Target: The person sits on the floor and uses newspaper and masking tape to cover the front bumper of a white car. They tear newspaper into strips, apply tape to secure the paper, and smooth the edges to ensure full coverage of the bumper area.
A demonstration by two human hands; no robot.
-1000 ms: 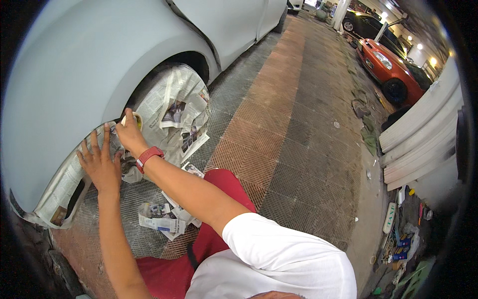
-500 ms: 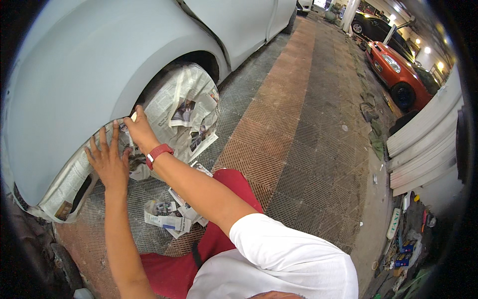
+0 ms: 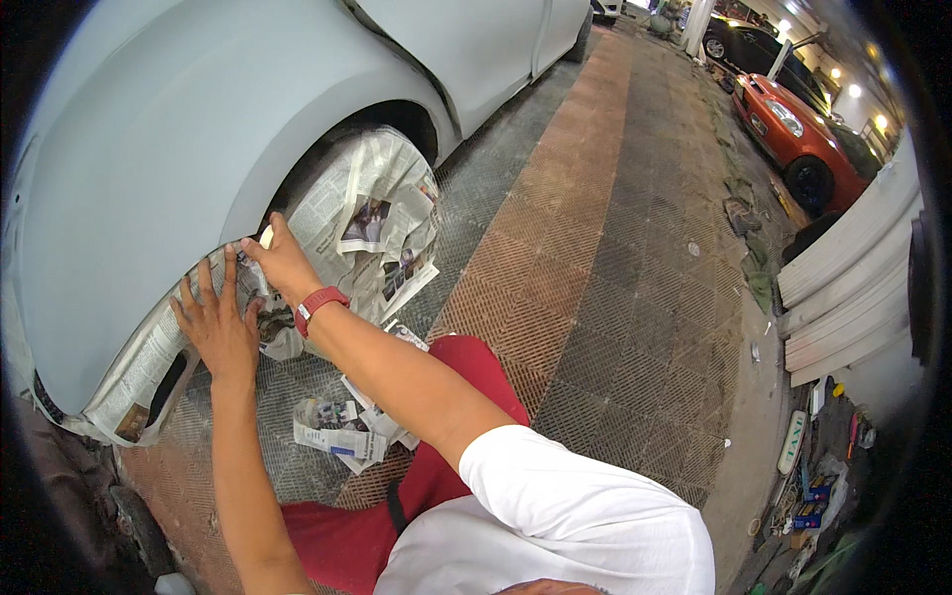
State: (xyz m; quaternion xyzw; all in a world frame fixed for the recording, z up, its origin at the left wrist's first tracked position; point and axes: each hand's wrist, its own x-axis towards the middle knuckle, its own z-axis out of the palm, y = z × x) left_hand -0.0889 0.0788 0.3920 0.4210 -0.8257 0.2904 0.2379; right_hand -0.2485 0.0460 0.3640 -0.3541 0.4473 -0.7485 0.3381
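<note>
A pale grey car body [image 3: 198,129] fills the upper left. Newspaper covers its wheel [image 3: 337,218], and a newspaper strip [image 3: 144,372] runs along its lower edge. My left hand [image 3: 218,322] lies on that strip with fingers spread, their tips near the body's edge. Close beside it, at the rear of the wheel arch, my right hand [image 3: 283,263] grips a small cream roll of masking tape [image 3: 266,237], mostly hidden by the fingers. A red watch [image 3: 320,305] circles my right wrist.
Loose newspaper pieces [image 3: 337,431] lie on the ridged floor tiles [image 3: 555,268] by my red-clad knee. Pale panels [image 3: 853,268] lean at the right, above assorted clutter [image 3: 818,496]. Farther off stands an orange car [image 3: 798,144] and a dark one [image 3: 759,55].
Both hands stay at nearly the same spot on the car's edge. The view has shifted slightly; the right fingers have barely moved around the tape roll.
</note>
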